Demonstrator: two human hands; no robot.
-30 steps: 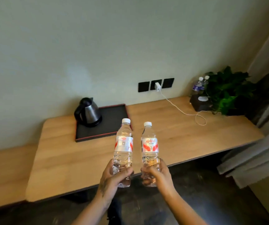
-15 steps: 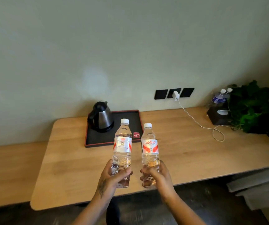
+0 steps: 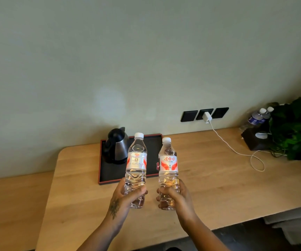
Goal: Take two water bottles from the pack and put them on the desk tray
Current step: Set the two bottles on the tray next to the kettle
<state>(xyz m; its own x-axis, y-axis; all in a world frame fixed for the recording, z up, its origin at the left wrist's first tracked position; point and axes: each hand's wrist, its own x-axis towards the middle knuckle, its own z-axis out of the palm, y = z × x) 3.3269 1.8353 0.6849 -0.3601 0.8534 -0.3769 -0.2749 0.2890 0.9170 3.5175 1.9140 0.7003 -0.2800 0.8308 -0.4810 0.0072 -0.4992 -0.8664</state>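
I hold two clear water bottles upright over the wooden desk (image 3: 209,187), side by side, each with a white cap and a red-and-white label. My left hand (image 3: 126,194) grips the lower part of the left bottle (image 3: 136,160). The base of the right bottle (image 3: 168,165) sits in my right hand (image 3: 175,196). Just beyond them lies the black desk tray (image 3: 109,174) with a red rim; the left bottle overlaps its near part in view. The pack is out of view.
A black-and-steel kettle (image 3: 116,147) stands on the tray's left half. A white charger (image 3: 207,117) in the wall sockets trails a cable (image 3: 236,153) across the desk. At far right are two blue-labelled bottles (image 3: 258,117), a dark box (image 3: 255,140) and a green plant (image 3: 294,127).
The desk and tray have come closer and shifted right in view. Both bottles have moved forward toward the tray, still held upright in the same grips.
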